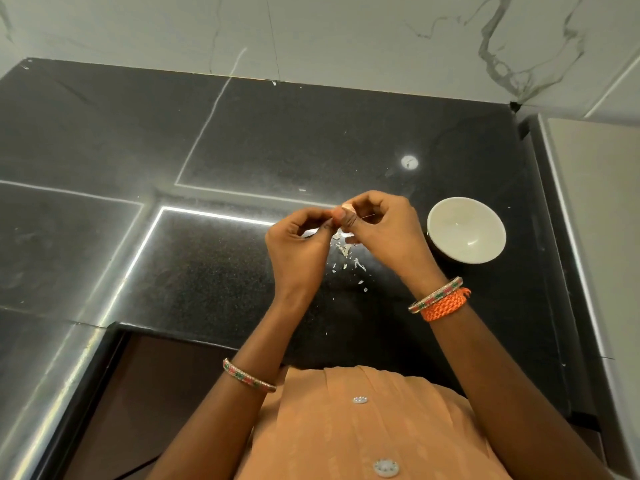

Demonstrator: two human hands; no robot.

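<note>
Black shiny surface fills the view, with a white wall far behind. Over it the left hand pinches one small pale thing, maybe a garlic clove, likely to peel it. Many tiny peel bits lie just below. The right hand pinches it too, fingers curled. One white bowl sits empty on the right, likely for the peeled piece.

showed black speckled countertop, plain white bowl, white wall veined grey, pale pinkish piece, orange garment with white buttons, bangles patterned red, green and white, orange braided thread.
</note>
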